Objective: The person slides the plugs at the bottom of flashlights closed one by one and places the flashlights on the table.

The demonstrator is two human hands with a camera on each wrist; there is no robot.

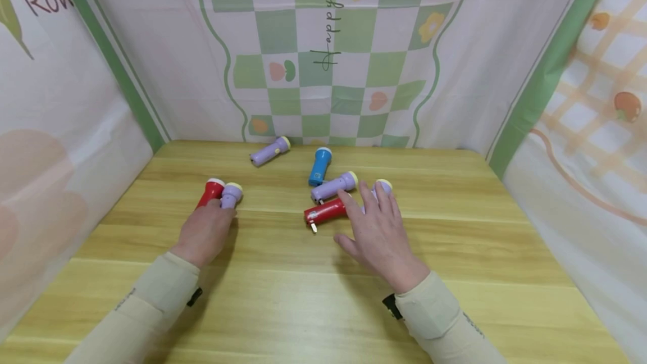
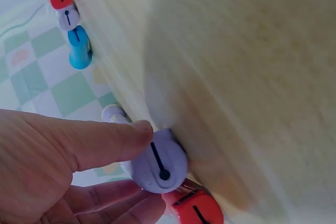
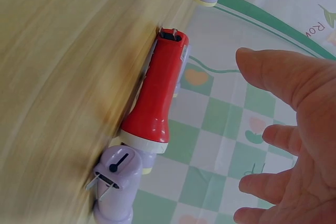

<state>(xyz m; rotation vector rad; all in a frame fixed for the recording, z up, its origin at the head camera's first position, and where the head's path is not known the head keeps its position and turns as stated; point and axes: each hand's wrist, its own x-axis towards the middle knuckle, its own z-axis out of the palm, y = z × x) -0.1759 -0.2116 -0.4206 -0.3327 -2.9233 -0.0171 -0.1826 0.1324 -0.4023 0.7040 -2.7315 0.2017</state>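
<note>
My left hand [image 1: 207, 232] pinches a purple flashlight [image 1: 231, 194] between thumb and fingers at the left of the table. Right beside it lies a red flashlight [image 1: 209, 191], partly behind the hand. In the left wrist view the thumb covers part of the purple flashlight's tail end. My right hand [image 1: 381, 235] hovers with spread fingers over another red flashlight [image 1: 326, 211], which has metal plug prongs folded out. A purple flashlight [image 3: 118, 182], prongs out too, is mostly hidden under that hand in the head view. Nothing is held in the right hand.
Behind the right-hand red flashlight lies a purple one [image 1: 333, 186], with a blue flashlight [image 1: 320, 166] farther back. Another purple flashlight [image 1: 270, 151] lies near the table's back edge. Printed cloth [image 1: 343, 77] hangs behind the wooden table [image 1: 283, 296] and along both sides.
</note>
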